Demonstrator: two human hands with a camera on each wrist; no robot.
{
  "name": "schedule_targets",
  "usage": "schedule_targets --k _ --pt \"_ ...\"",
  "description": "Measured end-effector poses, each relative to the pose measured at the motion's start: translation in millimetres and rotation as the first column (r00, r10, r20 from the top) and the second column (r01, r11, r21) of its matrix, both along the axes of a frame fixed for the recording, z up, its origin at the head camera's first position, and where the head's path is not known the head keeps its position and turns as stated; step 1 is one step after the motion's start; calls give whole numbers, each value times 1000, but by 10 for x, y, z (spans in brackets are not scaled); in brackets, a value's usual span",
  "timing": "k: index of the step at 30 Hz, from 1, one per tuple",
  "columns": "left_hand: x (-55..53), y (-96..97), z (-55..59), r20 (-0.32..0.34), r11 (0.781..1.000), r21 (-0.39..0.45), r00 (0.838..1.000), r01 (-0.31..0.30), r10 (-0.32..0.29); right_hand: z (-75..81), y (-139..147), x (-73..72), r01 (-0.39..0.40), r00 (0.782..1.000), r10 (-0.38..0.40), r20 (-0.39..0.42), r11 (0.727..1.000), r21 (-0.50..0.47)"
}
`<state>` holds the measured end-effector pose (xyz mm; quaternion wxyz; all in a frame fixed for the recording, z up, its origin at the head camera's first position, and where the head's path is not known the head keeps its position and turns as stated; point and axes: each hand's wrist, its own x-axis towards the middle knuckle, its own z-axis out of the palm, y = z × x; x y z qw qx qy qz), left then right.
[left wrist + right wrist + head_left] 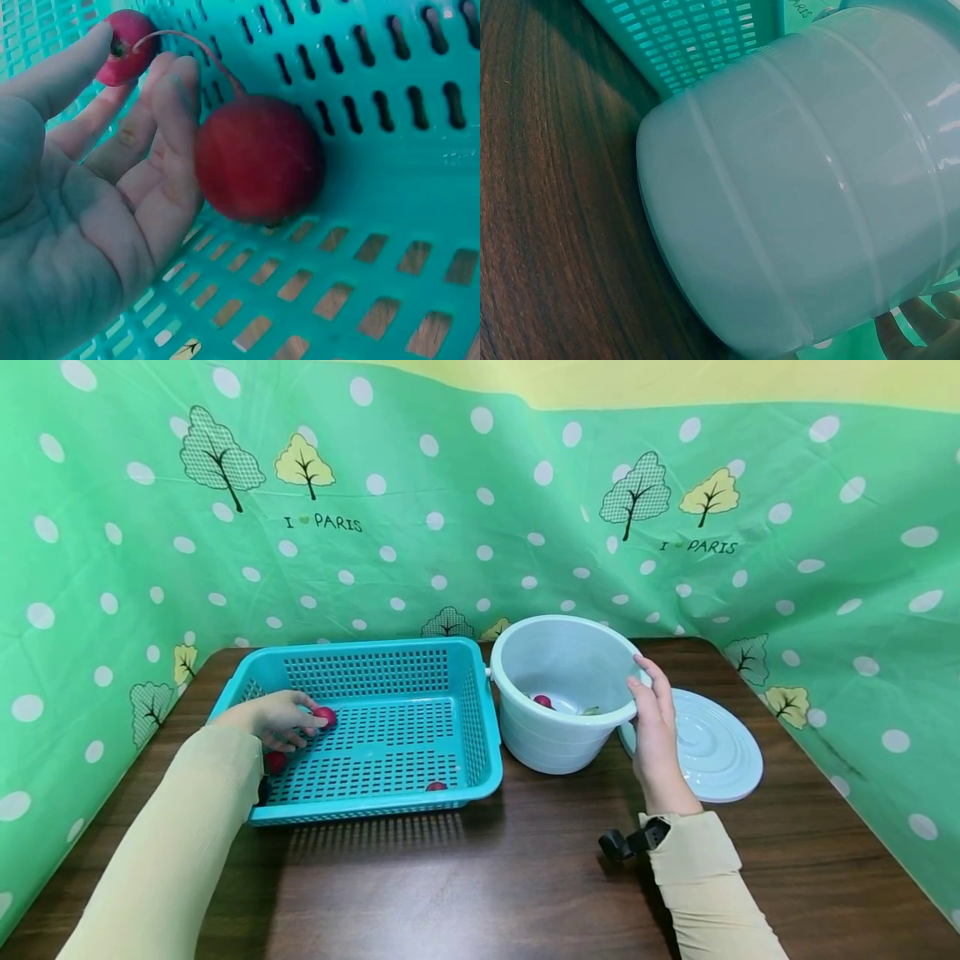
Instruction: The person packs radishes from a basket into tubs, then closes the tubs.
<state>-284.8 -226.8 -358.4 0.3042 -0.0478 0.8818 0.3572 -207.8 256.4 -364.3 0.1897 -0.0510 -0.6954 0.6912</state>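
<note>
My left hand (285, 718) is inside the turquoise basket (491, 768) at its left side. Its thumb and fingers pinch a round red radish (324, 716), also seen at the fingertips in the left wrist view. Close beside those fingers in that view is a second, darker radish (259, 159) with a thin curved root. In the head view my right hand (654, 727) grips the right rim of a pale blue bucket (555, 743), which stands upright. A red radish (543, 701) and a bit of green lie inside the bucket.
Another radish (437, 786) lies at the basket's front right. A pale blue round lid (712, 747) rests on the dark wooden table (480, 893) right of the bucket, partly behind the right hand. A green dotted cloth (450, 468) hangs behind and at both sides.
</note>
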Motion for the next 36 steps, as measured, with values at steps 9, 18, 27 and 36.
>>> schedule_targets --k 9,18,27,36 --pt "-4 19 -11 -4 999 -26 1000 22 -22 -2 4 -10 7 1000 -7 -3 1000 -4" --pt "-14 114 47 -170 998 38 984 52 -45 -3 2 3 4 1000 -4 7 1000 -15" --pt "-5 283 152 -303 995 78 952 64 -38 -3 11 15 -7 1000 7 1 1000 -22" --pt "31 332 260 -344 992 102 939 72 -33 -9 7 13 -8 1000 8 -5 1000 -10"
